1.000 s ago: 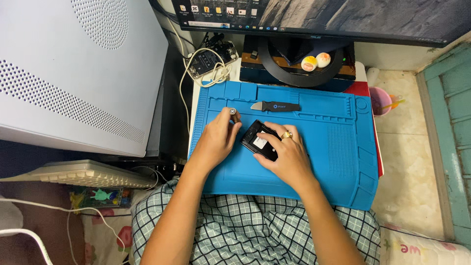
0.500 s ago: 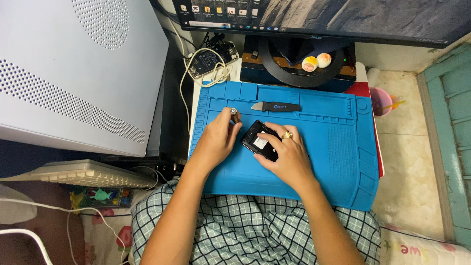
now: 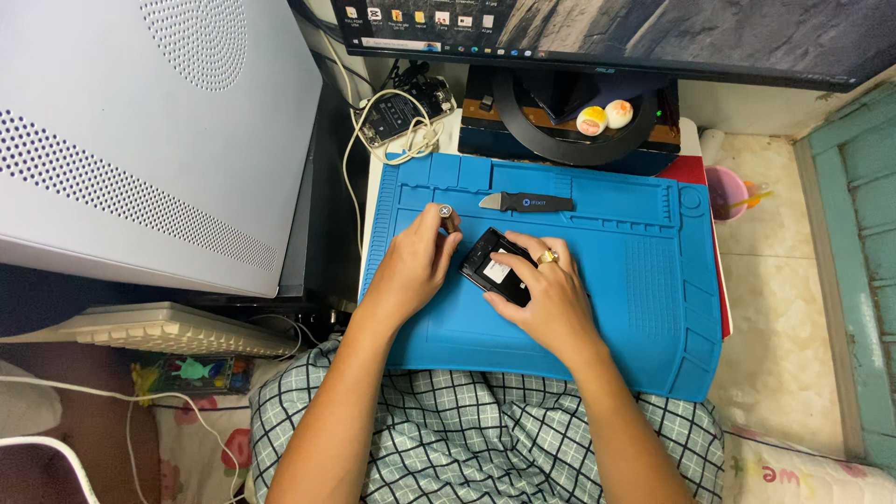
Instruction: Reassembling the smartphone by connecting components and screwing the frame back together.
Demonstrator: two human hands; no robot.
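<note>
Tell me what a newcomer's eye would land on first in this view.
The bright blue work mat fills the middle of the view. On it, the right hand steadies a small black device, while the left hand holds a screwdriver upright beside it. A dark pry tool lies at the mat's far edge, below a monitor stand carrying two small round toys; a big white perforated computer case looms at left.

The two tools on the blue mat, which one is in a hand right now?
The screwdriver, gripped upright in the left hand beside the small black device. The flat black pry tool lies untouched farther up the mat.
</note>
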